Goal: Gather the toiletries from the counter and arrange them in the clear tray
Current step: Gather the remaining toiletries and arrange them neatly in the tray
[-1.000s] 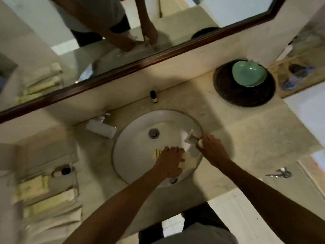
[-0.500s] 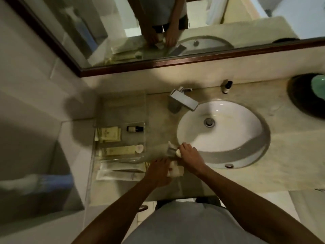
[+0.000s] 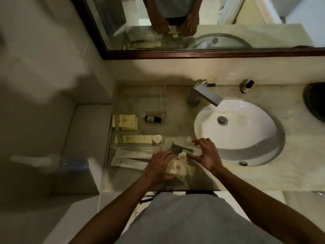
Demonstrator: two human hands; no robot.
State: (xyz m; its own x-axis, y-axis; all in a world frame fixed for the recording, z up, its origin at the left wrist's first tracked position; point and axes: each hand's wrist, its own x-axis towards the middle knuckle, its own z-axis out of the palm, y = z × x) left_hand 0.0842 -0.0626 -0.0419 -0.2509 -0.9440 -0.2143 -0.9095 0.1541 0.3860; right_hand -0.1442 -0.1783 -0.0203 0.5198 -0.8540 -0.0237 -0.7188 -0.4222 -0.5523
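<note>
The clear tray (image 3: 139,95) lies on the counter left of the sink. In it are cream sachets (image 3: 125,121), a small dark bottle (image 3: 152,118), a long cream packet (image 3: 133,139) with a heart-shaped soap (image 3: 156,138), and white wrapped packets (image 3: 130,158). My left hand (image 3: 159,166) grips several pale packets (image 3: 176,169) at the tray's near right corner. Beside it, my right hand (image 3: 204,154) has its fingers spread and holds nothing, above a dark flat packet (image 3: 179,147).
A white sink (image 3: 237,129) with a chrome tap (image 3: 202,95) sits to the right. A small dark-capped bottle (image 3: 246,86) stands behind the sink. A dark round tray (image 3: 315,101) is at the far right. The mirror (image 3: 175,23) runs along the back wall.
Both hands moved left from over the sink to the tray's near right corner, carrying the packets. My right hand let go of what it held and spread its fingers. The view swung left.
</note>
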